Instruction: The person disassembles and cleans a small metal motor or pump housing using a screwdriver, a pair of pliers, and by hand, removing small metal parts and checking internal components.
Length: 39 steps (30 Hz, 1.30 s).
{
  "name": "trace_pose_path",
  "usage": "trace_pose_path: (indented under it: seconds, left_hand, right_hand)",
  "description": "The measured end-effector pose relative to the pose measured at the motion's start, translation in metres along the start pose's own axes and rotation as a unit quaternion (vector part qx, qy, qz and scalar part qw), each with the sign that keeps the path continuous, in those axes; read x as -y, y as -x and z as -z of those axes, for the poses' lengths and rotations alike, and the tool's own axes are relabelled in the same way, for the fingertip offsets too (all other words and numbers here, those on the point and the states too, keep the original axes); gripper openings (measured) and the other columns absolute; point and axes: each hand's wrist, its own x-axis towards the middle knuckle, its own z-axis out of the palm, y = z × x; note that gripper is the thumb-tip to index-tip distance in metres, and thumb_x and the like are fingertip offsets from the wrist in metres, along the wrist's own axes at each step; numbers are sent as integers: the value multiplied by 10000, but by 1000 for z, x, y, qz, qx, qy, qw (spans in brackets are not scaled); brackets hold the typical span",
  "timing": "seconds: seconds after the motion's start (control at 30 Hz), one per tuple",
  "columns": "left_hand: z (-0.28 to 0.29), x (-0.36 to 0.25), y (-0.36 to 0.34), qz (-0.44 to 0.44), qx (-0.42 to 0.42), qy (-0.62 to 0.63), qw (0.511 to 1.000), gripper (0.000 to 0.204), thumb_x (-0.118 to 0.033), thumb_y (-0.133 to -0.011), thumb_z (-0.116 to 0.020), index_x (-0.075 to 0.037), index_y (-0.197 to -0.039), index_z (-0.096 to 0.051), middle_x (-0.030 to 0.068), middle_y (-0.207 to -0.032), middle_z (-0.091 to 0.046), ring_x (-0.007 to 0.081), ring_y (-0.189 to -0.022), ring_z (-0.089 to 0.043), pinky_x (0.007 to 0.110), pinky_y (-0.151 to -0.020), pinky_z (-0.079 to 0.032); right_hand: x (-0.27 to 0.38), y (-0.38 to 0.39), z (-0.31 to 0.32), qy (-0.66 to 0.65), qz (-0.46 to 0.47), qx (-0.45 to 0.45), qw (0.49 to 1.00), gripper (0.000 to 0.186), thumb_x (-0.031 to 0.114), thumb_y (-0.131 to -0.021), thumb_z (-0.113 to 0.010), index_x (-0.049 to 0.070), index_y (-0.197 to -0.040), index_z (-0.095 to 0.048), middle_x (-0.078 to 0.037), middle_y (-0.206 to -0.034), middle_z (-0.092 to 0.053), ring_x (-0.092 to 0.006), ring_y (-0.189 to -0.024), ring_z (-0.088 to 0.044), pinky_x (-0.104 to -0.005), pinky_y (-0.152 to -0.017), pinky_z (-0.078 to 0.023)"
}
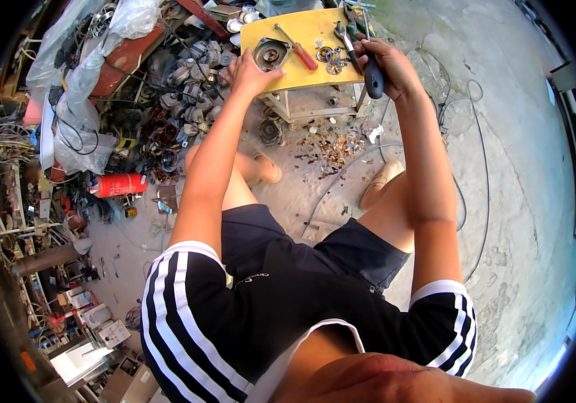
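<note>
A small yellow-topped table [254, 32] stands in front of me. At its left side my left hand [253, 77] grips the rim of a round metal motor housing [271, 54], thumb on the near side and fingers on the left. Over the right edge my right hand [395, 67] is closed round a screwdriver [374, 79] with a dark handle, its shaft pointing away from me. Between the hands lie a red-handled driver [303, 56], several small metal rings and plates [332, 60], and a ratchet wrench [343, 35]. Green-handled pliers [352, 29] are partly hidden beside it.
A heap of motor parts [184, 87] rises left of the table. Plastic bags [86, 114] and a red cylinder [120, 185] lie further left. Copper-coloured scraps [335, 149] are scattered on the floor below the table. A grey cable [481, 181] curves along the floor at right.
</note>
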Motion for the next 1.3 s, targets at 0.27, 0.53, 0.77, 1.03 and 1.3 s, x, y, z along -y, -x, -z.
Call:
trace_pose_path:
  seconds: [0.27, 0.53, 0.77, 1.03, 1.3]
  left_hand:
    - [8, -6, 38, -155, -203, 34, 966, 976, -451, -608, -874, -149, -1424, -432, 109, -1353, -528, 324, -1362, -380, 720, -1129, -87]
    - [43, -34, 60, -280, -178, 93, 939, 1033, -439, -556, -912, -178, -1430, -427, 85, -1350, -528, 309, -1356, -398, 658, -1170, -99]
    - [54, -41, 23, -30, 435, 713, 549, 895, -761, -927, -329, -106, -1536, -306, 147, -1491, -459, 318, -1353, -480, 588, -1107, -374]
    - [28, -33, -6, 21, 487, 806, 334, 825, -652, -988, -339, -23, -1520, -297, 269, -1495, -403, 518, -1348, -400, 661, -1148, -279]
    - [50, -12, -27, -3, 377, 856, 353, 820, -618, -944, -469, -5, -1480, -368, 305, -1470, -411, 573, -1344, -368, 663, -1082, -375]
  right_hand:
    - [-39, -7, -34, 309, 97, -33, 946, 434, 287, -950, -677, 43, -1288, -555, -53, -985, -709, -84, -798, -624, -202, -595, -460]
    - [-51, -7, -55, 331, 63, -3, 942, 329, 343, -956, -686, 45, -1092, -648, 13, -860, -653, -51, -743, -572, -192, -574, -444]
    - [-42, -9, -53, 290, 74, -14, 954, 307, 329, -960, -686, 67, -1117, -659, 44, -816, -621, -24, -673, -521, -185, -549, -412]
    - [-18, 0, -62, 112, 42, -53, 991, 391, 211, -1003, -600, -38, -1299, -545, -68, -1040, -658, -98, -797, -606, -221, -733, -530]
    - [-9, 55, -99, 284, -32, 33, 958, 513, 262, -1045, -528, 103, -1516, -404, -9, -897, -595, -65, -618, -513, -206, -522, -471]
